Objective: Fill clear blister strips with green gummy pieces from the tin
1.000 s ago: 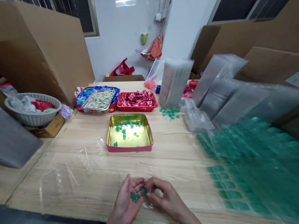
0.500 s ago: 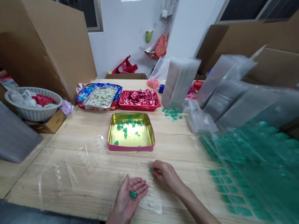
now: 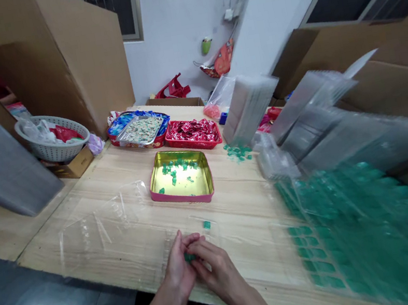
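Note:
My left hand (image 3: pixel 180 264) is cupped around a small green piece (image 3: pixel 189 256) near the table's front edge. The fingertips of my right hand (image 3: pixel 213 264) meet at that piece, inside the left palm. Just beyond my hands, one green piece (image 3: pixel 207 224) sits in a clear plastic tray (image 3: pixel 215 232), which my hands partly cover. Further back stands an open gold tin (image 3: pixel 183 191) with a pink outer wall, holding several green pieces.
Clear trays (image 3: pixel 102 228) lie left of my hands. Filled green trays (image 3: pixel 385 241) cover the right side. Behind the tin are a red basket (image 3: pixel 193 134) of red packets and a metal tray (image 3: pixel 142 130). Loose green pieces (image 3: pixel 238 151) lie near upright plastic sheets (image 3: pixel 249 107).
My right hand has left the clear tray, where a green piece now sits, and moved left to my left palm. The fingers of my left hand have curled in.

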The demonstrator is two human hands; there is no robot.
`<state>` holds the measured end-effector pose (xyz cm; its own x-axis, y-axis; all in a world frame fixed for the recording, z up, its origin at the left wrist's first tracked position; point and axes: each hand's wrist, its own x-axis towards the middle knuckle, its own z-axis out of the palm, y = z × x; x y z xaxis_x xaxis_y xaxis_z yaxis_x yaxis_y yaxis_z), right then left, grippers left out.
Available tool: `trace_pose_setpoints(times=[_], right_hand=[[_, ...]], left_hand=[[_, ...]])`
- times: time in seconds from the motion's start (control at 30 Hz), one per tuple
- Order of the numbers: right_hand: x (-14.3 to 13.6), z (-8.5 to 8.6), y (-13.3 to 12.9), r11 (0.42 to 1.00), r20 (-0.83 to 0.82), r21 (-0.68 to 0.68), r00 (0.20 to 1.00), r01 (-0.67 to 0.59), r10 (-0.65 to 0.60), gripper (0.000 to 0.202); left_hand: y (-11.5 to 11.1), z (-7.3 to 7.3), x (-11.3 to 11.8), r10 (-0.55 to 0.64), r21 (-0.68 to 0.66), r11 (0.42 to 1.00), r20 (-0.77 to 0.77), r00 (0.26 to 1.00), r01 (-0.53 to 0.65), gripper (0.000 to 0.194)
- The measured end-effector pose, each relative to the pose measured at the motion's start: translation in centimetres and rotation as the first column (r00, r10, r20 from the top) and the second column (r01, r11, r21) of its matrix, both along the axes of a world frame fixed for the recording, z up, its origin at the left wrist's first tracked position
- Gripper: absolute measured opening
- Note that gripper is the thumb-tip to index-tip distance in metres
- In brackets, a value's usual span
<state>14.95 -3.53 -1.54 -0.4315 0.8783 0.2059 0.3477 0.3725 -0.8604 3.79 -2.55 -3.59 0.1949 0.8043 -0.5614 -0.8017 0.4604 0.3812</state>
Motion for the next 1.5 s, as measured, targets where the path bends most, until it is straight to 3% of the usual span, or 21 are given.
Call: trace_pose_setpoints(times=[0.1, 0.23, 0.4, 0.6, 0.7, 0.8, 0.9, 1.07, 1.3, 1.5], right_hand=[[0.8, -1.8, 0.3, 0.966, -0.126, -0.231, 0.98, 0.12, -0.152, 0.014], [2.5, -3.7, 0.6, 0.838, -0.336, -0.532, 0.877, 0.123, -0.342, 0.019], [3.2, -4.8, 0.0, 0.781, -0.413, -0.621, 0.82, 0.064, -0.395, 0.03], [4.0, -5.5, 2.0, 0.814, -0.313, -0.533, 0.84, 0.23, -0.443, 0.022], [4.5, -5.6, 3.8, 0.843, -0.163, -0.397, 0.876, 0.364, -0.455, 0.009], [4.7, -5.6, 5.0, 0.857, 0.031, -0.26, 0.891, 0.446, -0.454, 0.005], [4.6, -5.3, 5.7, 0.875, 0.145, -0.174, 0.89, 0.452, -0.431, 0.009], [4.9, -5.5, 6.3, 0.902, 0.191, -0.172, 0.912, 0.395, -0.363, 0.017], [5.4, -7.2, 6.3, 0.9, 0.24, -0.138, 0.896, 0.413, -0.374, 0.017], [2.9, -6.0, 7.3, 0.972, 0.174, -0.08, 0.963, 0.223, -0.207, 0.021]], left_hand=[[-0.4, 0.1, 0.0, -0.018, 0.044, 0.999, -0.071, 0.997, 0.021, 0.035], [-0.8, 0.6, -0.3, -0.079, 0.124, 0.984, -0.327, 0.942, 0.126, 0.02], [-0.6, -0.2, 0.2, -0.148, 0.176, 0.935, -0.596, 0.789, 0.308, 0.016], [2.5, -2.5, 1.1, -0.063, 0.259, 0.856, -0.807, 0.587, 0.448, 0.009], [4.6, -2.6, 1.8, -0.039, 0.271, 0.809, -0.861, 0.508, 0.521, 0.009], [5.8, -2.9, 2.3, 0.0, 0.238, 0.783, -0.924, 0.383, 0.574, 0.011], [6.1, -3.5, 2.5, 0.081, 0.208, 0.774, -0.969, 0.232, 0.598, 0.011], [5.9, -4.2, 2.7, 0.152, 0.128, 0.76, -0.988, 0.018, 0.637, 0.016], [5.5, -3.9, 3.1, 0.165, 0.053, 0.699, -0.982, -0.088, 0.713, 0.019], [5.3, -4.1, 0.5, 0.244, 0.04, 0.638, -0.958, -0.152, 0.769, 0.027]])
